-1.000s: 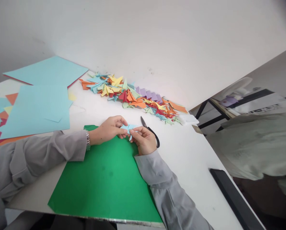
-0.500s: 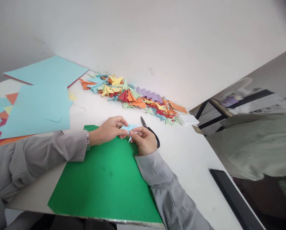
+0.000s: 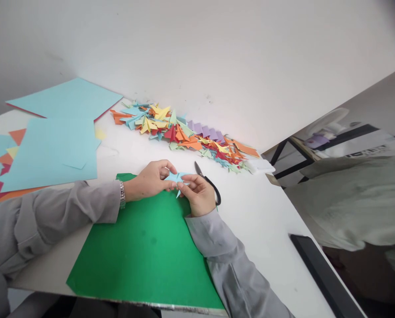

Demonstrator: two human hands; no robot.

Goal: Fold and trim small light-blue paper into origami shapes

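Left hand (image 3: 147,180) and right hand (image 3: 200,193) pinch a folded blue paper piece (image 3: 174,177) over the far end of the green sheet (image 3: 144,251); folding appears underway, any further crease calling for aligned edges.

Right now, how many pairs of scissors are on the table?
1. The black-handled scissors lie on the white table, beside the right hand, which seems to hide part of the handles. Others may be hidden.

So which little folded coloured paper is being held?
The light-blue folded paper, pinched by the left hand and right hand; the others lie in the long multicoloured pile of folded paper.
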